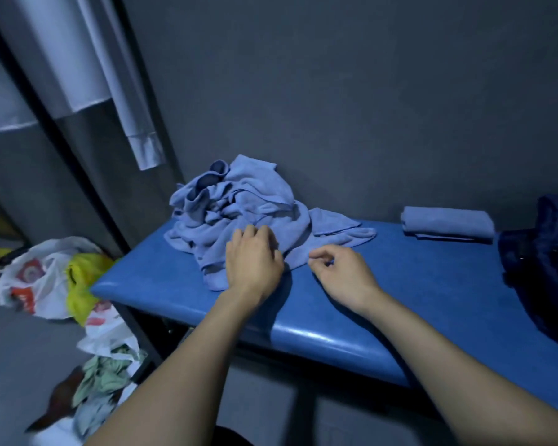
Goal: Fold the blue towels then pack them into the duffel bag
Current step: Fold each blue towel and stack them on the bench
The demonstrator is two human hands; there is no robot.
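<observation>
My left hand (255, 259) presses, fingers curled, on the towel heap (236, 214) far-left on the desk (432, 284). My right hand (339, 272) pinches its near edge, which trails rightward. The duffel bag (541, 252) lies right.

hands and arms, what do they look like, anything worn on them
Both are bare: the left hand and right hand wear no gloves, rings or watch that I can see, and both forearms are uncovered up to the frame edge, with no sleeve in view.
</observation>
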